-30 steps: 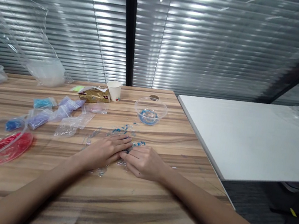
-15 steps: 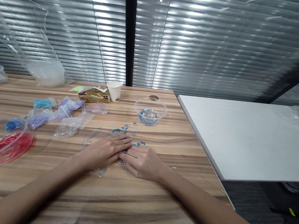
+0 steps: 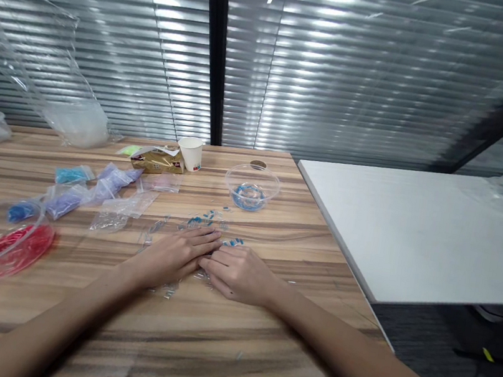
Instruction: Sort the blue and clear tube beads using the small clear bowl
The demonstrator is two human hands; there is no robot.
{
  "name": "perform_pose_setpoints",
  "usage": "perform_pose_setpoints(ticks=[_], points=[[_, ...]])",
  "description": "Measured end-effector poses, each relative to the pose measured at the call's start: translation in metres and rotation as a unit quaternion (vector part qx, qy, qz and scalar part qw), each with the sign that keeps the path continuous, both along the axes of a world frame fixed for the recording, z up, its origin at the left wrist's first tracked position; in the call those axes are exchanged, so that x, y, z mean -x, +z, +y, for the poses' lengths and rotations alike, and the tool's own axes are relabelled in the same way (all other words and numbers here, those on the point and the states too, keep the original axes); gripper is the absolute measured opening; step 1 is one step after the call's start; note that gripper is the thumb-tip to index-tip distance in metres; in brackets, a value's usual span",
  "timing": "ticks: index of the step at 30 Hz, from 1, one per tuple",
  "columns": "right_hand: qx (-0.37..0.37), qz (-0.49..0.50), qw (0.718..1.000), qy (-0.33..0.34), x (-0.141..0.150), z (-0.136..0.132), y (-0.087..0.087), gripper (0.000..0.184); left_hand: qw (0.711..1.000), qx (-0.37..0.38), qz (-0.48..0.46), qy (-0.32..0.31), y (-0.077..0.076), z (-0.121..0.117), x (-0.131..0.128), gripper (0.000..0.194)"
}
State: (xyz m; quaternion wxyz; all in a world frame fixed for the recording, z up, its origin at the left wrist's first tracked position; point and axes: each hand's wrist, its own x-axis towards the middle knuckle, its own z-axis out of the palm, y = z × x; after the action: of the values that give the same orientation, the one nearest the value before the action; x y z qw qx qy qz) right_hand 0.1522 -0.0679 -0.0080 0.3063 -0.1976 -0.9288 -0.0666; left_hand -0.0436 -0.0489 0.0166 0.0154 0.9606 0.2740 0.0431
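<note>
My left hand (image 3: 180, 255) lies low over the tabletop, its fingers stretched out side by side toward my right hand. Bent and pressed together, the fingers of my right hand (image 3: 239, 273) meet the left fingertips; whatever may be between them is hidden. Small blue and clear tube-like pieces (image 3: 199, 220) are scattered beyond and around both hands. Some clear pieces (image 3: 169, 291) show just below the left hand. Behind them stands a clear round plastic bowl (image 3: 271, 193) with blue pieces (image 3: 249, 197) in its bottom.
Left on the wood-patterned table (image 3: 190, 343) are small bags of purple pieces (image 3: 113, 183), blue bags, and a clear container (image 3: 42, 214) with red pieces (image 3: 10, 250). A gold packet (image 3: 157, 160) and white paper cup (image 3: 190, 153) stand behind. A white table (image 3: 415, 232) adjoins right.
Both hands keep almost the same place and pose. The whole view has shifted very slightly.
</note>
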Motion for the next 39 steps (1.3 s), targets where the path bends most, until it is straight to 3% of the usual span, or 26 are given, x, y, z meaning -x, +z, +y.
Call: perform_pose_setpoints(ticks=[20,39], points=[[0.006,-0.007,1.000,0.000,-0.0005,-0.0009,0.0052,0.016,1.000,0.008,0.002,-0.002,0.0004,0.0013,0.0000,0.040],[0.077,-0.058,0.995,-0.020,0.0000,-0.0051,0.0095,0.013,1.000,0.020,-0.020,-0.001,0.0023,0.0005,-0.0004,0.041]])
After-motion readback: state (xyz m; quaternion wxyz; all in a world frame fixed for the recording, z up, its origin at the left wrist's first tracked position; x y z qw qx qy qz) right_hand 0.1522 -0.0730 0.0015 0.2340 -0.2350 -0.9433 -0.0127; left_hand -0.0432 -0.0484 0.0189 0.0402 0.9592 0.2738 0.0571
